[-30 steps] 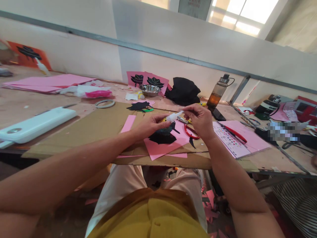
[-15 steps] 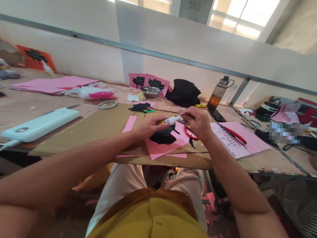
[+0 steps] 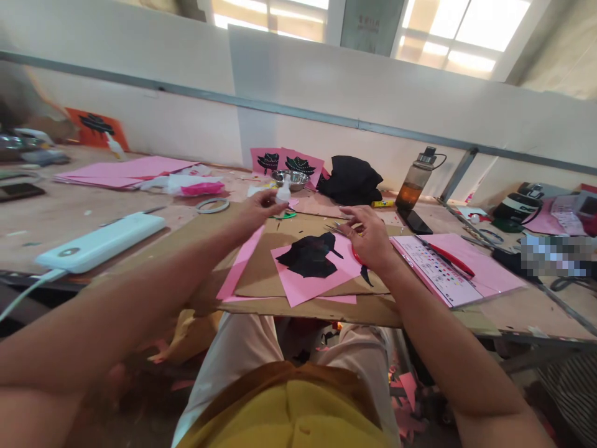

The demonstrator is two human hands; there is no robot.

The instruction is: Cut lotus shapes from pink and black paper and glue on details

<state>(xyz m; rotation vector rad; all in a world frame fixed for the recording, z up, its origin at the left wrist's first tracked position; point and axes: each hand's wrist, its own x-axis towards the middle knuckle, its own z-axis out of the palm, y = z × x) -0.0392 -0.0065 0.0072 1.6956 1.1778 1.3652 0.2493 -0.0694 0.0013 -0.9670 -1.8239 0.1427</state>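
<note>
Head view: the left hand (image 3: 261,209) holds the white bottle (image 3: 283,190) tip up, past the far left side of the black shape (image 3: 308,256), and the nearer right hand (image 3: 368,236) may or may not grip something, I can't tell.

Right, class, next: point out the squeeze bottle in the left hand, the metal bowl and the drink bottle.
Squeeze bottle (image 3: 283,194): head view, on its white body.
Metal bowl (image 3: 301,183): head view, on its outer wall.
Drink bottle (image 3: 409,195): head view, on its lower body.
</note>
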